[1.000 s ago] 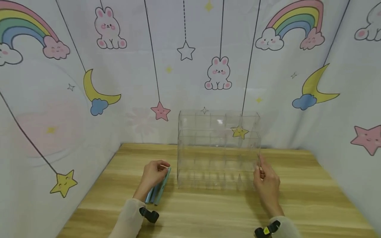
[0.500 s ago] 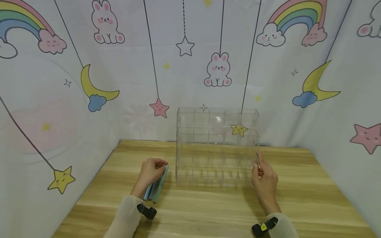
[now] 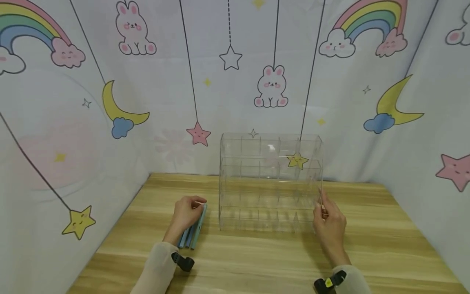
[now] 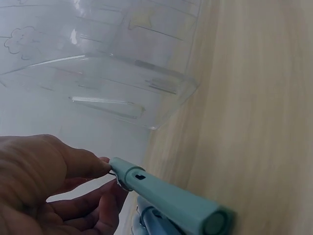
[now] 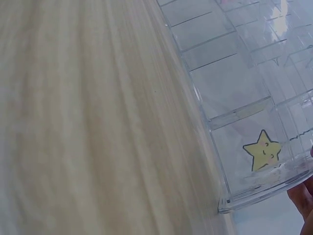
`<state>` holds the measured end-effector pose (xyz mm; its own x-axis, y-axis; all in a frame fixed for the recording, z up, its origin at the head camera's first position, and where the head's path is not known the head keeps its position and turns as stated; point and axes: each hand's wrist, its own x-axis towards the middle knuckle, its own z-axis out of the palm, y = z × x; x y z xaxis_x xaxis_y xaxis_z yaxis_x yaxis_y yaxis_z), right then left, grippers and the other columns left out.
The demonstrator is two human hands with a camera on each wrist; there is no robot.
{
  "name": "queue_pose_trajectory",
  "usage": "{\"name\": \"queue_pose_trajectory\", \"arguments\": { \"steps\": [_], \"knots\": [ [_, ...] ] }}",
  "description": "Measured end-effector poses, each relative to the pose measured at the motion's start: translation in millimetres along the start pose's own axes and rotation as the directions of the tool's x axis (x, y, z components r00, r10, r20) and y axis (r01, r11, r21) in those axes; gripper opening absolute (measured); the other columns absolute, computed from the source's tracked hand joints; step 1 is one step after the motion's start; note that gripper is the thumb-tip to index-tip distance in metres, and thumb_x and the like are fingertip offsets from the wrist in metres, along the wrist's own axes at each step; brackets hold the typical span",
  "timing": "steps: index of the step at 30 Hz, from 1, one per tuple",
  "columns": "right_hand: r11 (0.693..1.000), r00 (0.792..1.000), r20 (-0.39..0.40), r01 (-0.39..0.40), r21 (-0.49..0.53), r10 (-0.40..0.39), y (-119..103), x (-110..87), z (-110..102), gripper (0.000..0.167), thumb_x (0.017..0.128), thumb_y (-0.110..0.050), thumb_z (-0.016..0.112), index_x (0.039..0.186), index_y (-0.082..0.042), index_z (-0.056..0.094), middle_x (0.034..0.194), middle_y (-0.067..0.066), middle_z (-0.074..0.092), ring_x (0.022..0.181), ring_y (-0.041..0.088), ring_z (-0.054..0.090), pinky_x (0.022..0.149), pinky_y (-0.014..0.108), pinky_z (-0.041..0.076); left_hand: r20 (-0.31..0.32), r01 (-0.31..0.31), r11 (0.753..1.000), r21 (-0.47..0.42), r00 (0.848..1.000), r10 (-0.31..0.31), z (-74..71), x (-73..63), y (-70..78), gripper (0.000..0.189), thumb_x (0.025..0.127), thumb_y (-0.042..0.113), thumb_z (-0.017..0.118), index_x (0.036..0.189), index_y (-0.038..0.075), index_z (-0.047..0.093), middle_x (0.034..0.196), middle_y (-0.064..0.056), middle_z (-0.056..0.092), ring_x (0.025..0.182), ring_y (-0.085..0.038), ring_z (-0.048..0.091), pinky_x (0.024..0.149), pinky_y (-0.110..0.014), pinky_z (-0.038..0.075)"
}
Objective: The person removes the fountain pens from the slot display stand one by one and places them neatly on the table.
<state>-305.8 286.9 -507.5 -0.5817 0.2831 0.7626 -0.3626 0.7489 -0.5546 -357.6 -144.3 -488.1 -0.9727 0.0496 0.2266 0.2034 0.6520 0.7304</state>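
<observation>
My left hand (image 3: 188,213) pinches the upper end of a pale green pen (image 3: 200,226) between thumb and fingers. In the left wrist view, the green pen (image 4: 171,193) has its clip end at my fingertips. Beside it lie two blue pens (image 3: 189,240), partly hidden under my hand; one blue pen (image 4: 159,223) also shows below the green one. To the right stands a clear, tiered organizer (image 3: 249,179) divided into compartments. My right hand (image 3: 332,228) grips its right side wall, with some fingers behind it. In the right wrist view only fingers (image 5: 303,198) show at the organizer's edge.
A wood-grain table (image 3: 257,261) carries everything. White curtains (image 3: 235,110) printed with rabbits, stars and rainbows enclose it at the back and both sides. A black wrist camera (image 3: 182,261) sits on the left sleeve, another wrist camera (image 3: 330,281) on the right.
The head view shifts slightly. My left fingertips and the pen's upper end have moved a little to the left. My right hand stays on the organizer, which keeps its place.
</observation>
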Motion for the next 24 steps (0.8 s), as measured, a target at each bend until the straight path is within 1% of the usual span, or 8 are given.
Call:
{"name": "queue_pose_trajectory", "arguments": {
  "steps": [5, 8, 13, 16, 19, 22, 24],
  "knots": [
    [1.0, 1.0, 0.009, -0.008, -0.008, 0.008, 2, 1.0, 0, 0.051, 0.094, 0.005, 0.07, 0.144, -0.004, 0.068, 0.103, 0.02, 0.079, 0.082, -0.02, 0.052, 0.068, -0.002, 0.045, -0.036, 0.017, 1.0, 0.014, 0.999, -0.017, 4.7, 3.1, -3.9, 0.02, 0.097, 0.003, 0.069, 0.113, 0.003, 0.082, 0.104, -0.021, 0.082, 0.091, -0.034, 0.08, 0.077, -0.045, 0.066],
    [1.0, 1.0, 0.008, -0.007, -0.01, 0.007, 2, 1.3, -1, 0.051, 0.094, 0.005, 0.07, 0.144, -0.005, 0.067, 0.103, 0.02, 0.079, 0.08, -0.021, 0.051, 0.068, -0.001, 0.045, -0.035, 0.019, 1.0, 0.021, 0.999, -0.018, 6.6, 3.0, -5.7, 0.02, 0.097, 0.003, 0.069, 0.113, 0.004, 0.081, 0.104, -0.022, 0.082, 0.088, -0.033, 0.08, 0.074, -0.044, 0.066],
    [1.0, 1.0, 0.004, -0.012, -0.001, 0.012, 0, 0.7, -2, 0.051, 0.094, 0.005, 0.069, 0.144, -0.004, 0.067, 0.106, 0.022, 0.08, 0.077, -0.019, 0.052, 0.066, -0.001, 0.045, -0.039, 0.034, 0.999, 0.029, 0.999, -0.032, 9.3, 1.3, -6.2, 0.02, 0.097, 0.003, 0.068, 0.113, 0.004, 0.081, 0.103, -0.021, 0.081, 0.085, -0.031, 0.079, 0.069, -0.039, 0.064],
    [1.0, 1.0, 0.008, -0.019, -0.003, 0.019, 0, 0.6, -3, 0.051, 0.094, 0.005, 0.069, 0.144, -0.004, 0.067, 0.107, 0.022, 0.08, 0.078, -0.018, 0.053, 0.067, -0.002, 0.044, -0.047, 0.03, 0.999, 0.037, 0.998, -0.029, 11.7, 1.7, -5.3, 0.02, 0.097, 0.003, 0.068, 0.112, 0.004, 0.081, 0.101, -0.02, 0.081, 0.081, -0.026, 0.077, 0.065, -0.034, 0.06],
    [1.0, 1.0, 0.008, -0.02, 0.0, 0.02, 0, 0.5, -3, 0.05, 0.094, 0.005, 0.069, 0.144, -0.004, 0.067, 0.105, 0.021, 0.08, 0.079, -0.019, 0.053, 0.067, -0.002, 0.045, -0.043, 0.023, 0.999, 0.044, 0.999, -0.021, 13.9, 2.3, -4.7, 0.019, 0.096, 0.002, 0.067, 0.11, 0.003, 0.081, 0.1, -0.019, 0.08, 0.074, -0.02, 0.07, 0.06, -0.029, 0.052],
    [1.0, 1.0, 0.008, -0.016, 0.002, 0.016, 1, 0.3, -2, 0.05, 0.094, 0.005, 0.07, 0.144, -0.004, 0.068, 0.105, 0.021, 0.079, 0.079, -0.019, 0.052, 0.067, -0.002, 0.045, -0.039, 0.02, 0.999, 0.048, 0.999, -0.018, 15.6, 2.5, -5.4, 0.018, 0.096, 0.002, 0.067, 0.108, 0.003, 0.081, 0.1, -0.019, 0.08, 0.068, -0.016, 0.063, 0.057, -0.027, 0.047],
    [1.0, 1.0, 0.007, -0.011, 0.004, 0.011, 1, 0.4, -2, 0.05, 0.094, 0.005, 0.07, 0.144, -0.004, 0.068, 0.105, 0.021, 0.08, 0.079, -0.02, 0.052, 0.067, -0.002, 0.045, -0.04, 0.024, 0.998, 0.05, 0.999, -0.022, 16.2, 2.1, -5.8, 0.018, 0.096, 0.003, 0.068, 0.108, 0.004, 0.081, 0.099, -0.018, 0.08, 0.067, -0.014, 0.061, 0.056, -0.026, 0.046]
  ]
}}
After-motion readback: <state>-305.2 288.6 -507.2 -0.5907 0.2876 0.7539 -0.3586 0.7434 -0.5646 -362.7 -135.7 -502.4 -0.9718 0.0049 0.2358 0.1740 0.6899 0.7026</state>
